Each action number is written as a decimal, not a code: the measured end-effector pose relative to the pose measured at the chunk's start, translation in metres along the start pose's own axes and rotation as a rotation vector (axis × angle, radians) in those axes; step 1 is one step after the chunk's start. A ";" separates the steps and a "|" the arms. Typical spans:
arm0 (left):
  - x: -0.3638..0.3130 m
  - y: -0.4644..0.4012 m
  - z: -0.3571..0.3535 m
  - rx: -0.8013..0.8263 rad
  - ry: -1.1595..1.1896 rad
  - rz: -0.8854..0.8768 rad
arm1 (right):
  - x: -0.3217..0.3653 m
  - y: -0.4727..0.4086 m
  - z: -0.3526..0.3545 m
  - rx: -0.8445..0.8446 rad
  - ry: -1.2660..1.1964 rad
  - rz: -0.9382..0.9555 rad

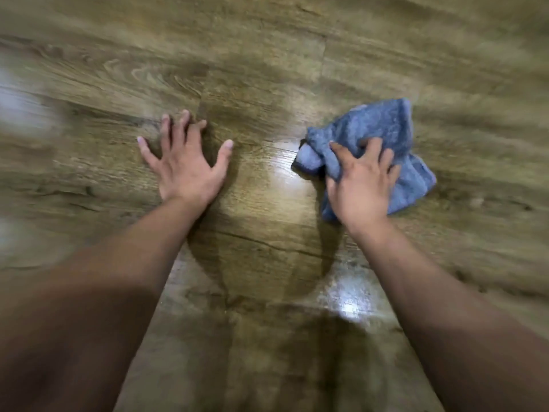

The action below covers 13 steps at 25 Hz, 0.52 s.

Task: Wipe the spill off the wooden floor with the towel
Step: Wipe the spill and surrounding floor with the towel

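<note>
Evidently soft and light, the crumpled towel (383, 135) bunched under the gripping right hand (361, 185), while the left hand (185, 171) lay spread flat on the wooden floor (267, 55).

Both bare forearms reach from the bottom corners toward the middle of the frame. The left hand (185, 166), left of centre, lies flat with fingers spread wide. The right hand (361, 185), right of centre, presses palm down, fingers slightly curled.

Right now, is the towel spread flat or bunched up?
Bunched up. The blue towel lies crumpled in folds on the wooden floor, under the right hand, whose fingers press into it.
</note>
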<state>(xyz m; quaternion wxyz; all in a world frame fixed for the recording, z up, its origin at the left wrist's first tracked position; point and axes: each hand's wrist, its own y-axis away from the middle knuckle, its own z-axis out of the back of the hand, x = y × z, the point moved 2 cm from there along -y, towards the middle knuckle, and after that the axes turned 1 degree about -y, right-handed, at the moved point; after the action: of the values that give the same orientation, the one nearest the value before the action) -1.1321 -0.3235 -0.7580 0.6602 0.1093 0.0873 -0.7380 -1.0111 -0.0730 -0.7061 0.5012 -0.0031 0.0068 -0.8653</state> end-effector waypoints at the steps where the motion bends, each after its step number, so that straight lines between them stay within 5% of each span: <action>1: -0.001 0.000 0.001 0.020 -0.043 0.004 | 0.012 0.023 0.000 0.002 -0.021 0.005; 5: -0.019 0.006 0.007 0.081 -0.017 -0.001 | 0.042 0.155 -0.003 0.036 -0.153 0.313; 9: -0.057 0.074 0.004 0.170 0.010 -0.197 | -0.007 0.235 0.003 0.046 -0.174 0.566; 11: -0.060 0.091 -0.002 0.364 -0.072 -0.116 | -0.057 0.214 0.007 0.051 -0.123 0.482; 13: -0.056 0.087 -0.005 0.501 -0.154 -0.052 | -0.112 0.180 0.009 0.071 -0.068 0.193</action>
<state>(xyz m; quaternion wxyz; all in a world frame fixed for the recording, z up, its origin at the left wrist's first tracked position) -1.0400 -0.2785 -0.7457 0.5978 0.2106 -0.1461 -0.7595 -0.7989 -0.0653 -0.6992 0.5820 -0.0140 -0.0407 -0.8120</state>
